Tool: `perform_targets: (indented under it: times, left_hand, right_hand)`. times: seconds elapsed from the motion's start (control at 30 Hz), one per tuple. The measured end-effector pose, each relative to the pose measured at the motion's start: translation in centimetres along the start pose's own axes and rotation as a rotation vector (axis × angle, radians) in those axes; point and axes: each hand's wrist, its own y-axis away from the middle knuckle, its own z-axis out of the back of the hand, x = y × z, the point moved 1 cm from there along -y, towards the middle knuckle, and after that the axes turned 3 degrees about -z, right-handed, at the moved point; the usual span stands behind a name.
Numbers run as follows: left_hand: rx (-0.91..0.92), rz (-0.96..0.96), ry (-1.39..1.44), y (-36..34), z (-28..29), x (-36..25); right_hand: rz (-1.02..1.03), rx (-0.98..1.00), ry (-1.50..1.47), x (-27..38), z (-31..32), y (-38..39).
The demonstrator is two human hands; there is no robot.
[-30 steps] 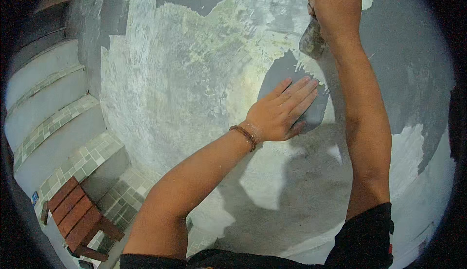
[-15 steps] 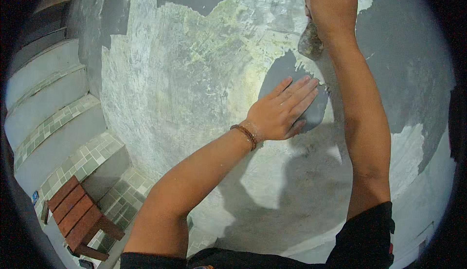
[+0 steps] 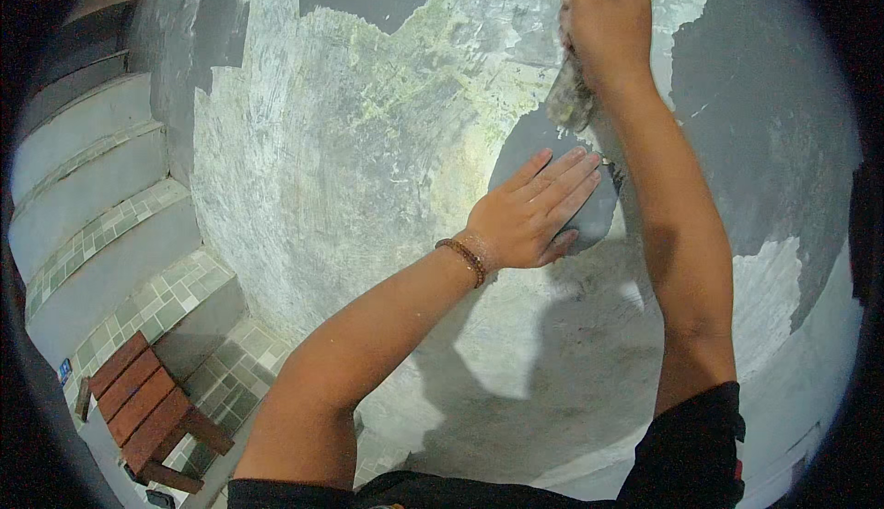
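Observation:
My left hand (image 3: 527, 207) lies palm-down, fingers stretched out, on a dark grey patch of the wall (image 3: 368, 168), whose coating is ragged, with pale, yellowish and grey areas. Above it, at the top centre-right, my right hand (image 3: 605, 25) is closed round a stained scraper (image 3: 573, 102). The scraper's blurred lower end is against the wall, just above my left fingertips, near the upper edge of the grey patch. My right fingers partly hide the tool.
At the left, steps (image 3: 92, 237) with green-grey tiled treads climb beside the wall. A small red-brown slatted wooden stool (image 3: 143, 398) stands at the lower left, with a small blue item (image 3: 64, 371) near it. Shadows of my arms fall on the lower wall.
My right hand and the scraper have moved left, the tool's lower end also a little downward over the grey patch. My left hand has stayed in nearly the same place.

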Motion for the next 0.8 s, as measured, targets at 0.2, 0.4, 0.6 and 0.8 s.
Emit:
perform_targets:
  times: [0.2,0.4,0.6,0.8]
  left_hand:
    - [-0.028,-0.014,0.034,0.1,-0.2,0.2]
    - [-0.024,-0.018,-0.001,0.2,-0.1,0.1]
    - [-0.005,-0.01,-0.023,-0.1,-0.1,0.1]
    - [-0.004,-0.025,-0.014,0.1,-0.1,0.2]
  right_hand:
    - [0.392,-0.045,0.114,0.4,-1.2,0.2]
    - [0.376,-0.028,0.05,-0.7,-1.9,0.1]
    - [0.217,-0.029,0.092,0.1,-1.2,0.2]
    - [0.33,0.027,0.088,-0.2,-1.6,1.0]
